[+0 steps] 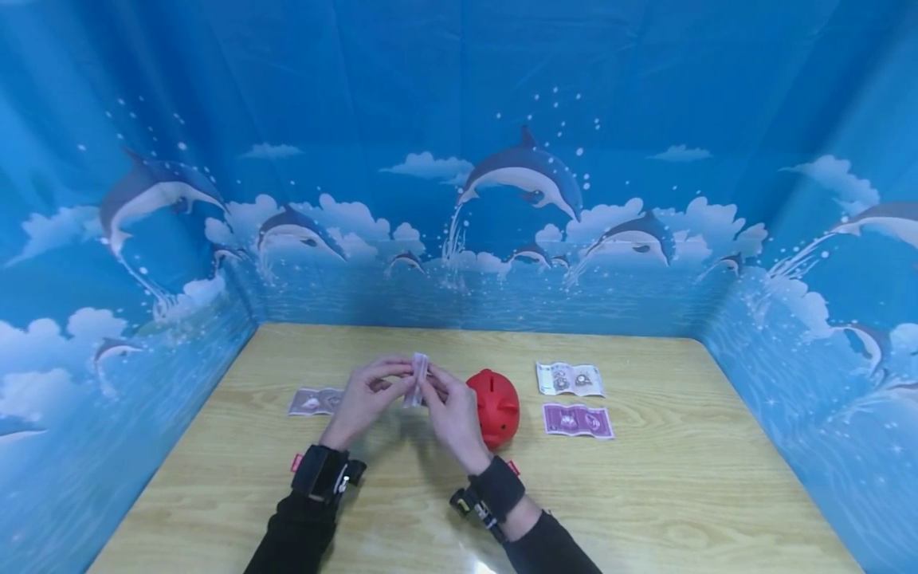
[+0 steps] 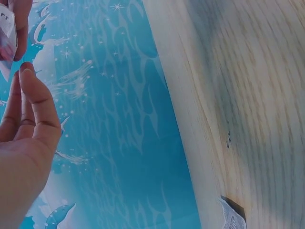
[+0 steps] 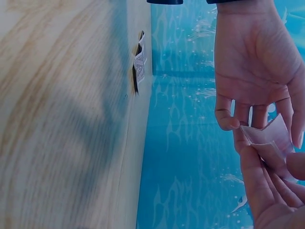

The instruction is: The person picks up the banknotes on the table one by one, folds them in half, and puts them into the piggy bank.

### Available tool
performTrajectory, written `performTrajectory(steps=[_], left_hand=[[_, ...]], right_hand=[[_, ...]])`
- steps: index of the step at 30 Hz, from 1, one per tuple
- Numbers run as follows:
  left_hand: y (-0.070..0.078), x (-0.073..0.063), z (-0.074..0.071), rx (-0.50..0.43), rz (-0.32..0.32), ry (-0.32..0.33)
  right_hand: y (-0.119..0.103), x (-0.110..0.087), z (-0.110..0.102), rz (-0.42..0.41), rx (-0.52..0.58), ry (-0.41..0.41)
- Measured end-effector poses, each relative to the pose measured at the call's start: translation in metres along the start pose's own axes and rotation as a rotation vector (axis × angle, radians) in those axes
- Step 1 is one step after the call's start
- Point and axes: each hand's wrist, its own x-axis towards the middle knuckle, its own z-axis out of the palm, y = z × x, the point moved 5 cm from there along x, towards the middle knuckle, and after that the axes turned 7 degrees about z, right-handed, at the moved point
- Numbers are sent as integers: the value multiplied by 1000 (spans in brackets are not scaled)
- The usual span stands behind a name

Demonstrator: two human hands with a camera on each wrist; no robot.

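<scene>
A folded pale pinkish banknote [image 1: 418,381] is held up over the table between both hands. My right hand [image 1: 453,408] pinches it with the thumb on one face and fingers on the other, as the right wrist view shows at the folded banknote [image 3: 270,138]. My left hand [image 1: 369,396] has its thumb and finger at the opposite edge, the thumb right at a corner. In the left wrist view, the left fingertips [image 2: 27,71] lie close below the note. Just right of the right hand, a red piggy bank [image 1: 496,406] with a slot on top stands on the table, partly hidden by that hand.
Left of the left hand lies a brownish banknote [image 1: 312,402], partly covered by it. Past the piggy bank lie a white banknote [image 1: 570,379] and a purple banknote [image 1: 577,421], both creased. A dolphin-print curtain [image 1: 459,295] encloses the wooden table [image 1: 660,494] on three sides.
</scene>
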Motion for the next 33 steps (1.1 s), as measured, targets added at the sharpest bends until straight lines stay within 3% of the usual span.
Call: performTrajectory(steps=[14,33], left_hand=[[0,1,0,-12,0,-14],[-3,0,0,83,-26,-25]], right_hand=[[2,1,0,10,22,12],[-1,-2,3,-3,64,-57]])
